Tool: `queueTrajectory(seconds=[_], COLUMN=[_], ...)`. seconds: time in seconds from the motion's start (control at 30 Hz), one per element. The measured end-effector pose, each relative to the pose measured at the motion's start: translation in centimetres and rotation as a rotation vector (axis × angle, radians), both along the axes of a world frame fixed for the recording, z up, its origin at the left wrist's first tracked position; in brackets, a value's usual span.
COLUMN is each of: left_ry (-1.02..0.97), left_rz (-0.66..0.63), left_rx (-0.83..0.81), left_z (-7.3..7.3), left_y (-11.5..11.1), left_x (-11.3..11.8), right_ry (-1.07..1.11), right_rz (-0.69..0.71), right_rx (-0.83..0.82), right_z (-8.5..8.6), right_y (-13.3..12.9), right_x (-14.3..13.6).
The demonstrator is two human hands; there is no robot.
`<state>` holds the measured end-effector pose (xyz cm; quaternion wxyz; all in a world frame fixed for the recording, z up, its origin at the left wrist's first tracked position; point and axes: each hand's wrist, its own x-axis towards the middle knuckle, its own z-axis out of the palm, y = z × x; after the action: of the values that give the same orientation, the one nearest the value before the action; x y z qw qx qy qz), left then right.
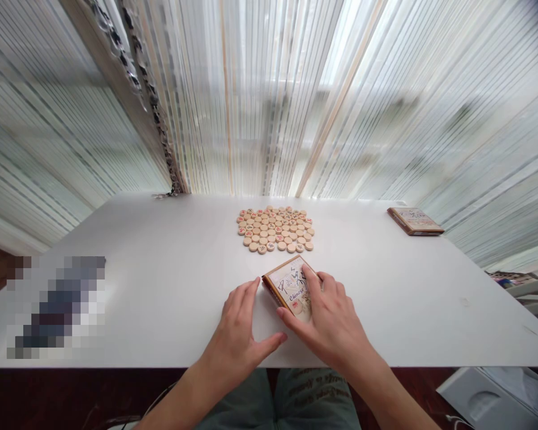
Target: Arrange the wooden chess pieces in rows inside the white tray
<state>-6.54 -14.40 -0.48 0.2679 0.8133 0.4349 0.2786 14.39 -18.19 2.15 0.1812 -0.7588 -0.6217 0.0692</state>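
A Chinese chess box (291, 286) with printed characters on its lid lies at an angle near the table's front edge. My right hand (329, 313) grips it from the right, thumb along the near edge and index finger over the top. To its left, my left hand (244, 325) has thumb and fingers apart, with fingertips close to the box's left corner; whether they touch it I cannot tell. Just beyond the box lie several round wooden Chinese chess pieces (275, 229) in a flat cluster, some showing red or black characters, others plain side up.
A second, similar box (415, 221) lies at the table's far right. On the left of the white table (161, 286) is a blurred-out dark object (58, 307). A string curtain (260, 107) hangs along the back edge. A white container (492, 394) stands below at the right.
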Motion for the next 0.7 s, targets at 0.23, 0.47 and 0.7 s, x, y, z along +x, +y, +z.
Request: queueTrajectory(seconds=[0.23,0.47,0.7], left_ry=[0.046,0.153,0.208], left_rz=[0.062,0.027,-0.026], left_rx=[0.059,0.137,0.237], left_z=[-1.7,-1.4,-2.0], left_y=[-0.3,-0.6,0.9], left_x=[0.6,3.5,2.7], right_ry=[0.259,1.165,1.423], right_rz=[0.026,-0.099,-0.256], right_rx=[0.068,0.22,0.239], right_z=[0.9,0.9,0.3], right_y=[0.0,-1.0,-3.5], right_x=[0.0,6.7,13.4])
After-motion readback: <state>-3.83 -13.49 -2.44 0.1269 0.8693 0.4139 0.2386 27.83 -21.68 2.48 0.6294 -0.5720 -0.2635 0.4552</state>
